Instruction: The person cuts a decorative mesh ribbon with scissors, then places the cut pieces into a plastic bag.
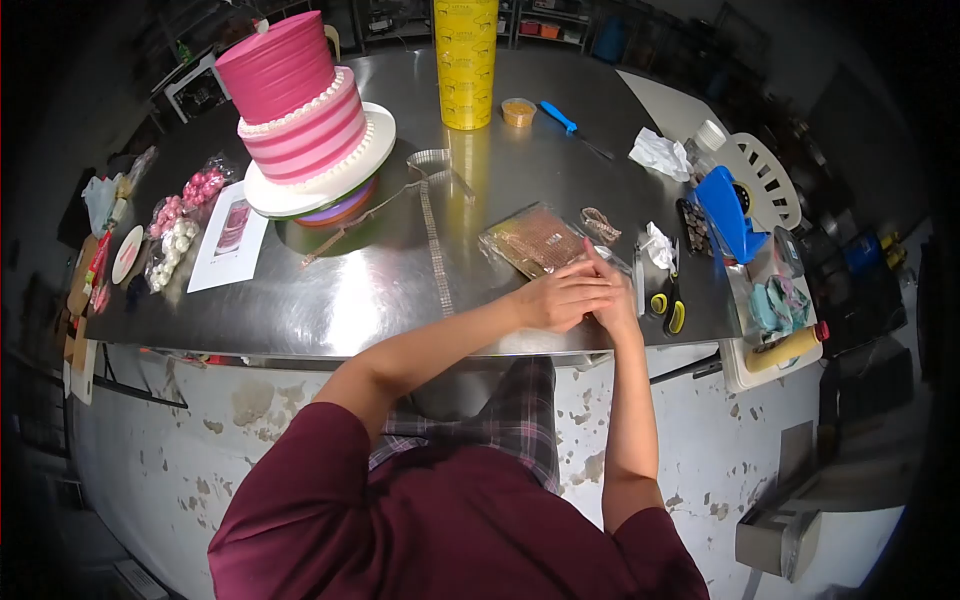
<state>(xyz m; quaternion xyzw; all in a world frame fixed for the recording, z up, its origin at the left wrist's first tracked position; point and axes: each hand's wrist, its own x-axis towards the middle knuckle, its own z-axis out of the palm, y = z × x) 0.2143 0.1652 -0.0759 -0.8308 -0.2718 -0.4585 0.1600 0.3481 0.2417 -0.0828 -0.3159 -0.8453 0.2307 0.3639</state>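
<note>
Near the table's front edge, my left hand (566, 298) lies across my right hand (613, 297), and the two touch. The left fingers are stretched out over the right palm. My right hand points forward with its fingers extended. No object shows between them, though the contact area is partly hidden. Just beyond them lies a clear plastic packet (535, 243) with a brownish, textured sheet inside. Beside the packet is a small coiled strip (600, 224). A long beaded-looking trim (433, 235) lies loosely on the table to the left.
A two-tier pink cake (303, 125) stands on a turntable at left, near a printed picture (230, 238) and bagged pink and white balls. Scissors (675, 303), crumpled tissue (658, 247) and a blue container (728, 215) sit right. A yellow cylinder (466, 75) stands at the back.
</note>
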